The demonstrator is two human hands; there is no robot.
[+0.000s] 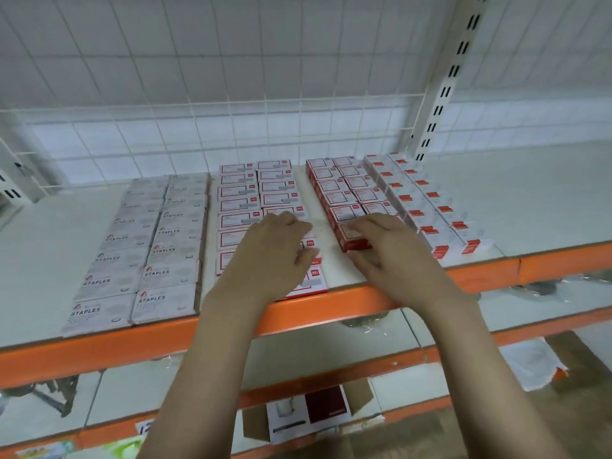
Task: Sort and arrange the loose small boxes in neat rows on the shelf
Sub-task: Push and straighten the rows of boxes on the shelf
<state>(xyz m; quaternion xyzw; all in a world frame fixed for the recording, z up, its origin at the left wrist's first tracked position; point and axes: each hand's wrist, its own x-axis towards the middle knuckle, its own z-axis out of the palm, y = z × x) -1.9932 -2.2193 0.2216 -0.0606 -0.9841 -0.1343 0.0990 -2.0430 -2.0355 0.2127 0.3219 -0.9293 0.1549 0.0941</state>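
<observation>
Small staple boxes lie in double rows on the white shelf (536, 200). From left to right: grey STAPLES boxes (159, 246), white boxes with red frames (238, 193), red boxes (334, 187), and white boxes with red ends (414, 197). My left hand (275, 256) rests with bent fingers on the front white red-framed boxes and hides several of them. My right hand (390, 256) holds the front red box (356, 245), with fingers on its top and thumb against its front face.
The shelf's orange front edge (99, 346) runs under both forearms. A wire mesh back (231, 127) and a slotted upright post (447, 84) stand behind the rows. A lower shelf holds an open cardboard carton (318, 415) and plastic-wrapped items (530, 359).
</observation>
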